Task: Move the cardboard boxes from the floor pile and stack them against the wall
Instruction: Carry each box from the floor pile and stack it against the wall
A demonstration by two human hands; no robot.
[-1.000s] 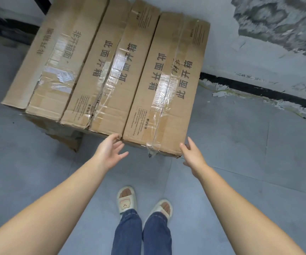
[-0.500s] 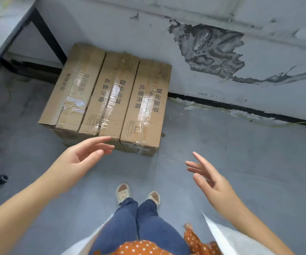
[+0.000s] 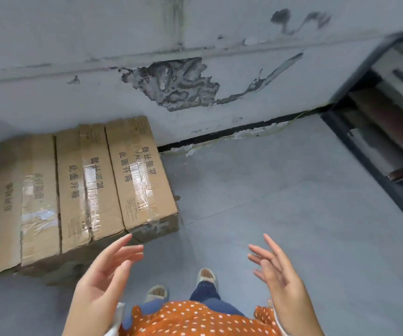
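Three long taped cardboard boxes [image 3: 84, 190] lie side by side at the left, their far ends against the grey wall [image 3: 195, 44]. More cardboard shows beneath them. My left hand [image 3: 106, 275] hovers with relaxed fingers just in front of the rightmost box's near corner, holding nothing. My right hand [image 3: 278, 272] is raised over bare floor to the right, fingers spread, also holding nothing. Neither hand touches a box.
The wall has a large patch of peeled plaster [image 3: 176, 83] and a black skirting line. A dark metal shelf frame [image 3: 375, 132] with flat items stands at the right. Grey floor tiles [image 3: 268, 202] stretch between boxes and shelf. My feet in pale slippers are below.
My hands let go of the rightmost box's near end and drew back toward me. The view rose and swung right, bringing the shelf frame into sight; the boxes stayed put.
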